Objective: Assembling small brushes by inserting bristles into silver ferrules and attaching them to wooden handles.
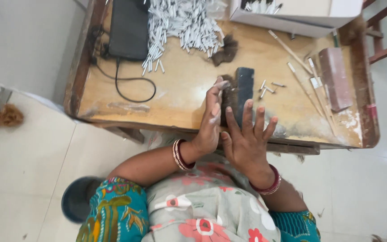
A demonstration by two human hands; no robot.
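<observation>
Looking straight down here. My left hand (211,123) stands on edge against a wad of dark brown hair (229,101), fingers dusted with white powder. My right hand (247,139) is just beside it, fingers spread flat, tips at the hair's near edge. The hair lies against a dark block (245,85) right past my fingertips. All of it sits on a worn wooden desk (180,94). Beyond the hands there's a heap of little white tubes (184,22), a black device (128,29) and a white box (292,13). To the right of my right hand lie thin sticks (307,92) and a reddish block (335,78).
</observation>
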